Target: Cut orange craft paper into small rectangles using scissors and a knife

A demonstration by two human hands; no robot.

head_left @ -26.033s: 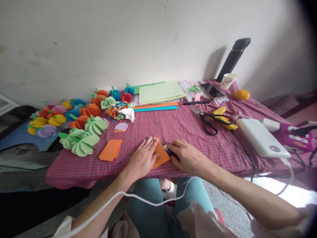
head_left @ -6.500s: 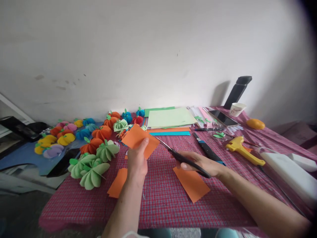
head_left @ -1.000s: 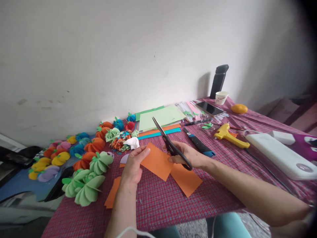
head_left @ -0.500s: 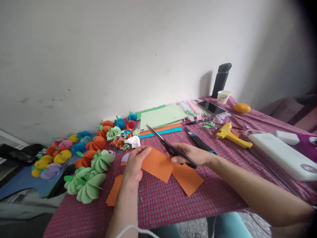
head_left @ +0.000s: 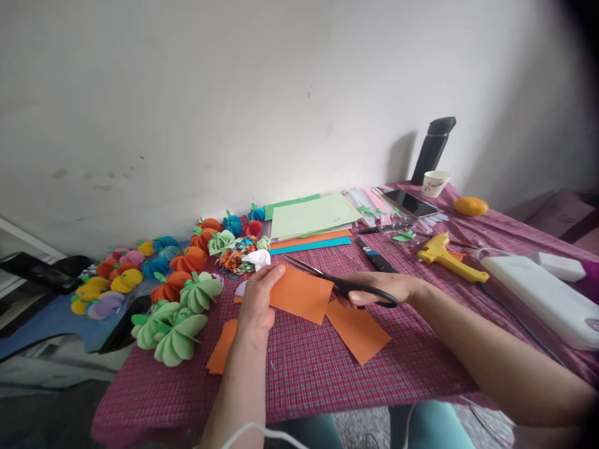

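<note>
My left hand is closed on the left edge of an orange paper piece, thumb on top. My right hand grips a pair of black-handled scissors, whose blades point left along the far edge of that paper. Whether the blades are cutting into it I cannot tell. Below the scissors, a second orange paper piece lies on the checked tablecloth. More orange paper lies left of my left forearm, partly hidden by it.
Paper pumpkins in several colours crowd the left side. Stacked coloured sheets lie at the back. To the right are a utility knife, a yellow glue gun, a phone, a paper cup, a black bottle and a white power bank.
The scissors have swung to a flatter angle and shifted right with my right hand. The held paper has turned to lie more level. The whole view has shifted slightly.
</note>
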